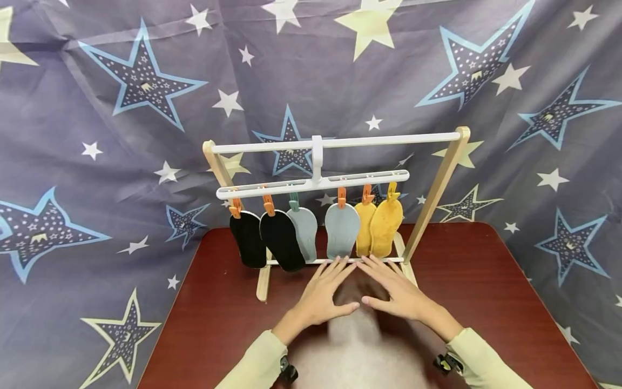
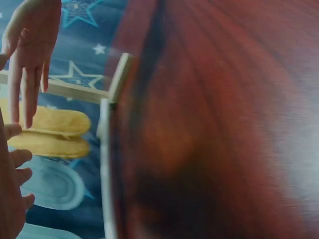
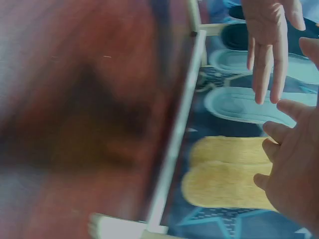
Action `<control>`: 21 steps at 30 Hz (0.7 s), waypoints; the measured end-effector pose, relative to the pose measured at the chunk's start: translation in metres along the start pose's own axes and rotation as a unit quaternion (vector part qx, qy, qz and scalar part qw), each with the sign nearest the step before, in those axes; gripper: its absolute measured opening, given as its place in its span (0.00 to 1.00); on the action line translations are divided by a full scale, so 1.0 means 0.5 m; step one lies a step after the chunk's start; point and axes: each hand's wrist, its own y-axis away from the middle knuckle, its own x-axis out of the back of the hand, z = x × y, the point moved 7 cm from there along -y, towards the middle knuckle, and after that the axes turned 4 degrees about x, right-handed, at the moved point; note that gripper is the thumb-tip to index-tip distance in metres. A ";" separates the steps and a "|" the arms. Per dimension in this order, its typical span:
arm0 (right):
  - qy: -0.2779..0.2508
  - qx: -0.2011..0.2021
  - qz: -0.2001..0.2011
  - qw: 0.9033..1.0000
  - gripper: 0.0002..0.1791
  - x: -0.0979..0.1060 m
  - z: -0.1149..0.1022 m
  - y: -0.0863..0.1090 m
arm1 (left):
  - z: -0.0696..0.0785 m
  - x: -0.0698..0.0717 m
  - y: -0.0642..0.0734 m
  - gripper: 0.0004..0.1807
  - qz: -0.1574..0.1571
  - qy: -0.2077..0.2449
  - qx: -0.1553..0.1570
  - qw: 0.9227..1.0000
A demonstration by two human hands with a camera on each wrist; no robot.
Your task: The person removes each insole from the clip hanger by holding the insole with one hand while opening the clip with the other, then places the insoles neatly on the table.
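My left hand [image 1: 318,297] and my right hand [image 1: 400,294] hover side by side in front of a small rack, fingers spread and fairly straight, holding nothing. In the head view their fingertips overlap the rack's lower rod. Behind them, shoe insoles hang from a white clip hanger [image 1: 272,187]: two black insoles [image 1: 281,240] at the left, two light blue insoles [image 1: 342,229] in the middle and two yellow insoles [image 1: 387,224] at the right. Orange clips [image 1: 342,198], a green clip [image 1: 293,202] and a yellow clip [image 1: 392,190] grip their upper ends. Both wrist views show the yellow insoles [image 2: 55,122] near the fingers.
The hanger hooks over the top rod [image 1: 389,140] of the rack, between wooden side posts [image 1: 434,197]. The rack's feet [image 1: 263,283] stand on a dark red table [image 1: 461,302]. A grey curtain [image 1: 48,135] with stars hangs behind and at both sides.
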 end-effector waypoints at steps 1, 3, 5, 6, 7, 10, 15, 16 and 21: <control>0.002 0.008 0.008 1.000 0.42 0.012 -0.005 -0.004 | 0.004 0.011 -0.004 0.49 0.011 0.002 -0.004 1.000; 0.005 0.024 0.021 0.999 0.42 0.039 -0.018 -0.012 | 0.012 0.036 -0.014 0.49 0.036 0.008 -0.013 0.999; 0.009 0.037 0.036 0.999 0.42 0.069 -0.028 -0.018 | 0.021 0.065 -0.024 0.47 0.070 0.014 -0.024 0.997; 0.010 0.042 0.045 0.998 0.43 0.084 -0.033 -0.021 | 0.028 0.082 -0.028 0.47 0.089 0.022 -0.032 0.995; 0.012 0.048 0.052 0.997 0.43 0.100 -0.039 -0.025 | 0.034 0.101 -0.031 0.46 0.109 0.027 -0.038 0.993; -0.001 0.054 0.084 0.995 0.44 0.150 -0.057 -0.034 | 0.054 0.163 -0.036 0.44 0.169 0.048 -0.062 0.982; -0.020 0.060 0.164 0.985 0.42 0.238 -0.084 -0.046 | 0.086 0.267 -0.040 0.39 0.269 0.078 -0.103 0.954; -0.020 0.063 0.185 0.981 0.41 0.254 -0.088 -0.048 | 0.091 0.288 -0.041 0.38 0.290 0.080 -0.110 0.947; -0.014 0.070 0.284 0.956 0.40 0.320 -0.094 -0.063 | 0.104 0.376 -0.047 0.34 0.386 0.076 -0.109 0.913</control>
